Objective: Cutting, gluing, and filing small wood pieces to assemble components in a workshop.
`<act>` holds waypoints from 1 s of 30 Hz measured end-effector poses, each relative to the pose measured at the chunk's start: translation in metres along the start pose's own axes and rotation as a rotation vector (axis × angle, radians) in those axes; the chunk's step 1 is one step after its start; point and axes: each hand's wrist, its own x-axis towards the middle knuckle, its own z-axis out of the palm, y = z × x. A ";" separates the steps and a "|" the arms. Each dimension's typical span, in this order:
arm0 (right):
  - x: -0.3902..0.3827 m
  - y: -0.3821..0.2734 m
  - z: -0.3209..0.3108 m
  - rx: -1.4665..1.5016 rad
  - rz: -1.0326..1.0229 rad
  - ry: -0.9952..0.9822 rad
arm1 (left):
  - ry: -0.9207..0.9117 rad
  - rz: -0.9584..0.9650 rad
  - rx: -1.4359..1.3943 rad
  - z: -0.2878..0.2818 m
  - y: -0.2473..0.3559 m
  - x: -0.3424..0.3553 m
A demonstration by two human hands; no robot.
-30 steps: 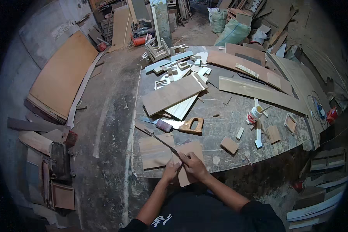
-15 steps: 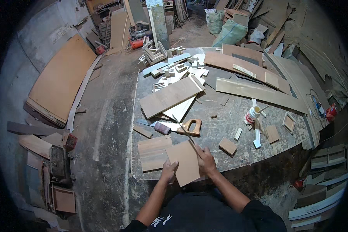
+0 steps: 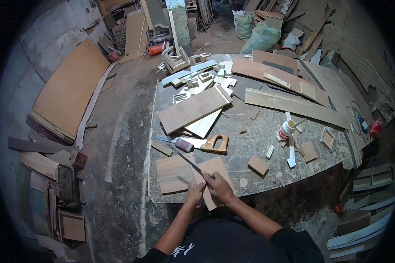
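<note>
My right hand (image 3: 218,186) is closed around the near end of a long, thin, dark tool that looks like a file (image 3: 187,160). Its free end points away to the left, over the board's left side. A flat light-brown wooden board (image 3: 219,170) is tilted at the table's front edge, and my left hand (image 3: 195,193) grips its left edge. Both hands are close together, and the right one covers part of the board. Just left of it lies another flat wooden board (image 3: 173,174). A handsaw (image 3: 216,143) with a wooden handle rests beyond, beside a purple sanding-block-like piece (image 3: 184,145).
On the worktable (image 3: 245,131) a large panel (image 3: 195,109) lies over pale offcuts. A white glue-like bottle (image 3: 285,130), a small block (image 3: 258,165) and a small frame (image 3: 327,139) are to the right. Long planks (image 3: 294,107) cover the far right. Sheets (image 3: 70,90) lean at the left wall.
My right hand has moved left and nearer across the board, and the file has swung further left with it. My left hand stays at the board's left edge.
</note>
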 end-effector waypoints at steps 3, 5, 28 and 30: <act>0.004 -0.001 -0.003 -0.017 0.027 -0.037 | 0.020 0.007 0.020 -0.004 0.001 -0.002; 0.001 0.000 0.004 0.025 0.054 -0.026 | 0.016 0.003 0.044 0.002 0.005 -0.002; -0.046 0.071 -0.047 -0.063 0.320 0.103 | 0.183 -0.036 0.468 -0.155 0.056 0.031; -0.061 0.075 -0.051 -0.110 0.362 0.079 | 0.125 0.026 0.285 -0.129 0.074 0.031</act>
